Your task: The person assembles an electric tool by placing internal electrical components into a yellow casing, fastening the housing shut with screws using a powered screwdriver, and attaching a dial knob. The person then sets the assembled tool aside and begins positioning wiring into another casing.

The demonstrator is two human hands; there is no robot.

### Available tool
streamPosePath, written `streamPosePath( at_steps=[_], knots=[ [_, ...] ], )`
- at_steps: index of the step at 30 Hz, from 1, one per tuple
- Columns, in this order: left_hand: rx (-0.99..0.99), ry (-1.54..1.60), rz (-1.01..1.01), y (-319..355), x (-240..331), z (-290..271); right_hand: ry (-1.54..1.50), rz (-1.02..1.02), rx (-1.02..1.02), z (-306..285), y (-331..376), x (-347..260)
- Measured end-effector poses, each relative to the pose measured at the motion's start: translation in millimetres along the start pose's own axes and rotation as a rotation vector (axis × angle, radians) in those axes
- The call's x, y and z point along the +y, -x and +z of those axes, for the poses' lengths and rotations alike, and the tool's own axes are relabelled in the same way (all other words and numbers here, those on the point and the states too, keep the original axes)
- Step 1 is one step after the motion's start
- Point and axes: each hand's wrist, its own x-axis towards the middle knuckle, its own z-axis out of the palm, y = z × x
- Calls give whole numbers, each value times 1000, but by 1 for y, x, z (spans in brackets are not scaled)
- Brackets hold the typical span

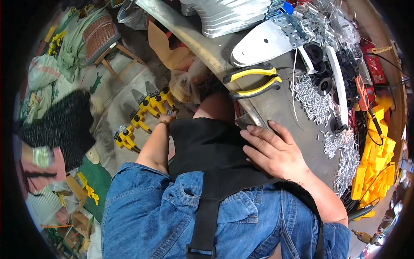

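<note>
My left hand (166, 117) reaches down at the left, its fingers curled. It is right beside several yellow tools (146, 105) with black ends and grey metal blades, standing in a row near the floor. What the curled fingers hold, if anything, is too small to tell. My right hand (276, 151) lies flat, fingers stretched out, over the edge of the black apron (202, 151) and the near edge of the metal-topped workbench (280, 112). Nothing is in it. Yellow-and-black-handled pliers (254, 80) lie on the bench beyond it.
On the bench are grey metal blades (254, 47), a pile of silver rivets (310, 99), black round parts (323, 84) and yellow plastic parts (373, 164). A low wooden-legged chair (101, 39) stands at the far left. Dark cloth (60, 125) and boxes lie on the floor.
</note>
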Motion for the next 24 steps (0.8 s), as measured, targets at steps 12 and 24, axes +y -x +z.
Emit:
streamPosePath(
  at_steps=[12, 24],
  knots=[
    [593, 860, 844, 141, 122, -138, -569, 39, 199, -67, 51, 15],
    [562, -415, 1239, 331, 392, -139, -517, 228, 228, -81, 157, -34]
  ],
)
